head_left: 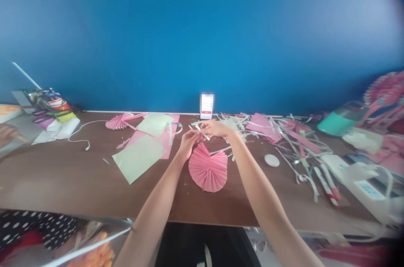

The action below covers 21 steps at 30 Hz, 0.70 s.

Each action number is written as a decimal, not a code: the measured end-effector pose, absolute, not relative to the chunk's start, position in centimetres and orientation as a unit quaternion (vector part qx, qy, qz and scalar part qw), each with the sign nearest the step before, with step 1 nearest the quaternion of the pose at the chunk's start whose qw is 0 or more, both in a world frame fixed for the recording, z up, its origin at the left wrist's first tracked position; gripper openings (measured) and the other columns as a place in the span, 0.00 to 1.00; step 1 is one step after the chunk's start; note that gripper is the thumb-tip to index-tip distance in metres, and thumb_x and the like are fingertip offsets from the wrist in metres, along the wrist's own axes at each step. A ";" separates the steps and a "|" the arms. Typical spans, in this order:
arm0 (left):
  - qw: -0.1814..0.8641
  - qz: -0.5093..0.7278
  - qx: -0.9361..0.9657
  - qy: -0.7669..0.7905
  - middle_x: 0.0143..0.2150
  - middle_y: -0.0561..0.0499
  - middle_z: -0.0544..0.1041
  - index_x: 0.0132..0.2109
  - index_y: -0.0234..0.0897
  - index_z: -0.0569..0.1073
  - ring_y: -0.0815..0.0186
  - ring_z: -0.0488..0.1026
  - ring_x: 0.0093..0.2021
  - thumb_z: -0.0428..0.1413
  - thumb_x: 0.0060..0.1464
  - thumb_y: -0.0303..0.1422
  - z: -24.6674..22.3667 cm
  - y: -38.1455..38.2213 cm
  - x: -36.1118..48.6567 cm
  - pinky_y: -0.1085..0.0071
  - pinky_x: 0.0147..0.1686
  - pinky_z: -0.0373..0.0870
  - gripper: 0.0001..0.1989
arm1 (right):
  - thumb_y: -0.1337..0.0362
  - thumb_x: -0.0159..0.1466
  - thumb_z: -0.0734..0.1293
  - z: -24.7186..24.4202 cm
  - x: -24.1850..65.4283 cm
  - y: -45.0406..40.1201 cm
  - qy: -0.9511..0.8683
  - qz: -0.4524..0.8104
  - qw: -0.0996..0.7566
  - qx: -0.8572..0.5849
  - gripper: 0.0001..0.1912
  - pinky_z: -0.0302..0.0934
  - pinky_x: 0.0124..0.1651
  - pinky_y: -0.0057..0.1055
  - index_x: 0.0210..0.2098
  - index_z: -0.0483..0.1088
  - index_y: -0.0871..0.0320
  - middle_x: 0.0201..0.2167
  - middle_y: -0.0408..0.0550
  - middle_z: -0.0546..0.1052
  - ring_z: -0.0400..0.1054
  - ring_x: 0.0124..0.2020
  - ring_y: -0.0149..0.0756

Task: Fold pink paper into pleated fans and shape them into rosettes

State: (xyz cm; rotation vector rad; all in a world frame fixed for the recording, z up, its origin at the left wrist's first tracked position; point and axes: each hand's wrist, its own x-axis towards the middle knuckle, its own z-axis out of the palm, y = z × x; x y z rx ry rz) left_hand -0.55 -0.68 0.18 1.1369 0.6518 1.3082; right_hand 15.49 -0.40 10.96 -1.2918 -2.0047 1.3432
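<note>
Both hands meet over the middle of the brown table (151, 193), just in front of an upright phone (206, 105). My left hand (190, 140) is closed with its fingertips on a small white strip (203, 133). Fingers pinched together, my right hand (214, 128) holds the same strip from the other side. Right below them lies a pink pleated paper fan (208, 170), spread nearly into a full circle, its upper tip close to my left fingers. Fine detail between the fingertips is too small to make out.
Pale green sheets (139, 158) over pink paper and a small pink fan (119, 121) lie left. Paper scraps (296, 132), a white round object (272, 160), markers (326, 186) and a white device (356, 187) are right. Another person's hand (9, 133) shows far left.
</note>
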 end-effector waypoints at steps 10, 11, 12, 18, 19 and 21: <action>0.500 0.651 0.405 0.401 0.20 0.58 0.66 0.33 0.36 0.70 0.75 0.62 0.20 0.64 0.44 0.38 -0.8 0.5 -0.5 0.76 0.24 0.57 0.14 | 0.61 0.64 0.64 11.3 16.5 -0.1 -0.716 0.454 0.269 -0.456 0.08 0.60 0.31 0.27 0.32 0.69 0.60 0.30 0.50 0.78 0.68 0.27 0.31; 0.478 0.672 0.384 0.416 0.21 0.59 0.67 0.34 0.37 0.69 0.75 0.63 0.20 0.65 0.42 0.37 -0.9 0.7 -0.5 0.76 0.24 0.58 0.15 | 0.62 0.64 0.64 11.5 16.7 -0.2 -0.717 0.444 0.276 -0.460 0.09 0.59 0.31 0.27 0.31 0.69 0.60 0.29 0.50 0.78 0.67 0.27 0.30; 0.460 0.685 0.372 0.426 0.23 0.58 0.69 0.35 0.37 0.69 0.75 0.64 0.21 0.66 0.40 0.35 -1.0 0.8 -0.5 0.76 0.24 0.59 0.16 | 0.62 0.64 0.63 11.7 16.9 -0.3 -0.718 0.437 0.279 -0.465 0.09 0.58 0.31 0.27 0.30 0.69 0.60 0.29 0.50 0.77 0.66 0.26 0.30; 0.438 0.663 0.409 0.448 0.19 0.56 0.67 0.30 0.35 0.71 0.75 0.62 0.18 0.61 0.47 0.44 -1.0 0.8 -0.6 0.75 0.20 0.56 0.16 | 0.62 0.65 0.61 12.4 17.8 -0.8 -0.725 0.428 0.262 -0.471 0.14 0.59 0.35 0.28 0.25 0.67 0.60 0.25 0.47 0.74 0.66 0.26 0.29; 0.437 0.660 0.414 0.449 0.19 0.56 0.66 0.29 0.35 0.71 0.75 0.61 0.18 0.60 0.48 0.45 -0.9 0.6 -0.6 0.75 0.20 0.55 0.17 | 0.62 0.65 0.61 12.4 17.9 -0.8 -0.725 0.428 0.264 -0.471 0.14 0.60 0.36 0.28 0.24 0.67 0.60 0.24 0.46 0.73 0.66 0.26 0.29; 0.435 0.662 0.424 0.439 0.23 0.54 0.70 0.35 0.36 0.73 0.74 0.64 0.21 0.61 0.48 0.45 -0.5 0.2 -0.5 0.76 0.20 0.57 0.16 | 0.62 0.66 0.61 12.4 18.0 -0.8 -0.724 0.424 0.269 -0.473 0.15 0.60 0.38 0.29 0.24 0.66 0.60 0.24 0.45 0.72 0.65 0.26 0.29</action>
